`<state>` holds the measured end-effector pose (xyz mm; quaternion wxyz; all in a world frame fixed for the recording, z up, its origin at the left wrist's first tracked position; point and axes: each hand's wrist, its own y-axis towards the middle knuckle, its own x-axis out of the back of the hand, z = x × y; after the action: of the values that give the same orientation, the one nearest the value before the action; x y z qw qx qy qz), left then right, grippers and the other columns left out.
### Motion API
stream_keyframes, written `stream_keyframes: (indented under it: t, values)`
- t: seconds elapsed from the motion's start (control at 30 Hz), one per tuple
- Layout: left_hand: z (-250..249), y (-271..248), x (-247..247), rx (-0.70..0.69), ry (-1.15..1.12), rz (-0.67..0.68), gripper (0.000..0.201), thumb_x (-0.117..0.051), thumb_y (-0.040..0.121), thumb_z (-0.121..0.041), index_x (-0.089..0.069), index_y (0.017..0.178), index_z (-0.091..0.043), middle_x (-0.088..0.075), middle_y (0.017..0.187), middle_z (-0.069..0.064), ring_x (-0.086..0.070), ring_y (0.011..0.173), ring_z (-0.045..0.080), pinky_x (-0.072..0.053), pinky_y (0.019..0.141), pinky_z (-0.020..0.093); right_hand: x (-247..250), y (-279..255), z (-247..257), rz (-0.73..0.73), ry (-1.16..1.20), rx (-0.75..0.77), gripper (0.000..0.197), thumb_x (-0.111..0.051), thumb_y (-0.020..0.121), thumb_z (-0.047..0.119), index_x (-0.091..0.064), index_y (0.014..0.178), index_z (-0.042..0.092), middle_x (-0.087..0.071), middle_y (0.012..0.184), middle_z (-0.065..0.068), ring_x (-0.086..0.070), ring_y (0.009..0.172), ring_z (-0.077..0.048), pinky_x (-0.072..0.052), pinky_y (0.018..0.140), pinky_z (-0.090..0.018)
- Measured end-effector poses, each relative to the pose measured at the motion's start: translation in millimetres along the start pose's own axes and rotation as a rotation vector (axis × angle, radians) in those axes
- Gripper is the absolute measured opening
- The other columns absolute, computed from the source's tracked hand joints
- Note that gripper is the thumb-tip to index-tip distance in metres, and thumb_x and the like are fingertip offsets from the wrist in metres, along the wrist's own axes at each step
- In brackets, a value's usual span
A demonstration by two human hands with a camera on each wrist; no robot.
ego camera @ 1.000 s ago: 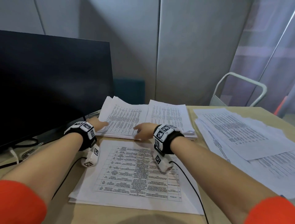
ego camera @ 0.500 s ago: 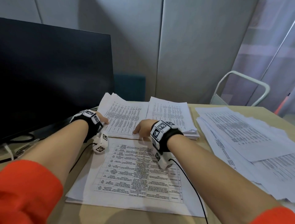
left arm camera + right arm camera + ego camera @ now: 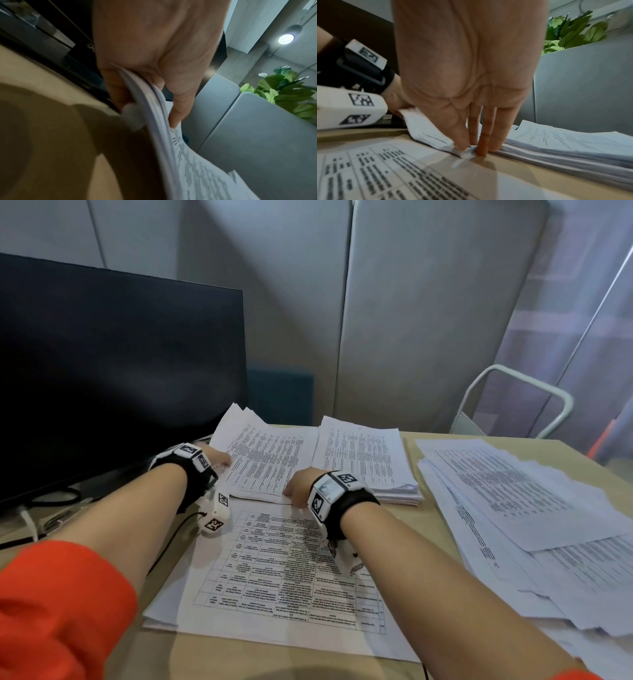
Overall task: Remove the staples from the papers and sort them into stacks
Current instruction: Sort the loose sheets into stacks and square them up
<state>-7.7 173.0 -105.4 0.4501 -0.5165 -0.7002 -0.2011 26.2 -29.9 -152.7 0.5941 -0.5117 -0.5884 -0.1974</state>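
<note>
Papers lie in several piles on the counter [image 3: 342, 662]. At the far middle, beside the dark monitor [image 3: 120, 364], sits the left far stack [image 3: 263, 463], and just right of it, touching along one edge, the thicker right far stack [image 3: 363, 460]. The left hand [image 3: 215, 458] holds the left edge of the left far stack: in the left wrist view its grip is clenched on a sheaf of sheets [image 3: 154, 108], thumb on top and fingers beneath, the edge lifted off the counter and bowed. The right hand [image 3: 299, 487] is at the near right corner of that same stack; in the right wrist view its fingers [image 3: 482, 143] point straight down, tips pressing the paper corner against the counter, not curled round anything. Nearer the person lies a table-printed stack [image 3: 281, 573], partly under both forearms. A loose, fanned pile [image 3: 520, 508] spreads over the right side of the counter. Behind the grey partition a green plant [image 3: 573, 29] shows.
</note>
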Motion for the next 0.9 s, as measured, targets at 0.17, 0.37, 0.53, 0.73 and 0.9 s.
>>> stream_keyframes:
  t: [0.17,0.37,0.53,0.73,0.9]
  values:
    - [-13,-6,19,-0.234,-0.245,-0.161,0.033,-0.078,0.078,-0.008,-0.066,0.108,0.0,-0.067,0.114,0.016,-0.062,0.103,0.031,-0.048,0.086,0.035,17,-68,8,-0.045,0.17,0.02,0.045,-0.05,0.099,0.019,-0.047,0.143,0.016,-0.05,0.144,-0.004,-0.05,0.128,-0.027,-0.044,0.104,-0.036]
    - [-11,-46,64,-0.576,-0.538,-0.279,0.042,-0.072,0.082,-0.004,-0.058,0.12,-0.011,-0.065,0.111,0.003,-0.061,0.099,0.02,-0.048,0.085,0.035,40,-94,-24,-0.34,1.322,-0.069,0.073,-0.058,0.092,0.052,-0.035,0.148,0.01,-0.05,0.141,-0.011,-0.052,0.126,-0.028,-0.039,0.105,-0.038]
    - [8,-58,89,-0.556,-0.763,0.024,0.043,-0.066,0.086,0.0,-0.053,0.127,-0.01,-0.067,0.118,0.011,-0.066,0.107,0.027,-0.051,0.094,0.049,61,-77,-28,-0.425,2.164,0.114,0.043,-0.074,0.084,0.028,-0.062,0.121,0.009,-0.066,0.114,-0.011,-0.062,0.112,-0.032,-0.048,0.101,-0.047]
    - [-4,-51,97,-0.558,-1.006,-0.195,0.037,-0.062,0.091,-0.016,-0.056,0.126,-0.006,-0.066,0.119,0.014,-0.063,0.11,0.031,-0.052,0.094,0.047,109,-78,-14,-0.708,1.91,0.225,0.029,-0.054,0.094,-0.003,-0.058,0.122,0.005,-0.067,0.107,-0.01,-0.065,0.095,-0.027,-0.054,0.091,-0.04]
    - [-17,-46,84,-0.509,-1.071,-0.341,0.028,-0.047,0.098,-0.011,-0.046,0.125,-0.015,-0.062,0.114,-0.004,-0.062,0.098,0.008,-0.051,0.078,0.025,100,-66,-17,-0.723,1.733,0.211,0.028,-0.057,0.095,0.007,-0.057,0.123,0.009,-0.065,0.121,-0.012,-0.064,0.111,-0.028,-0.05,0.1,-0.044]
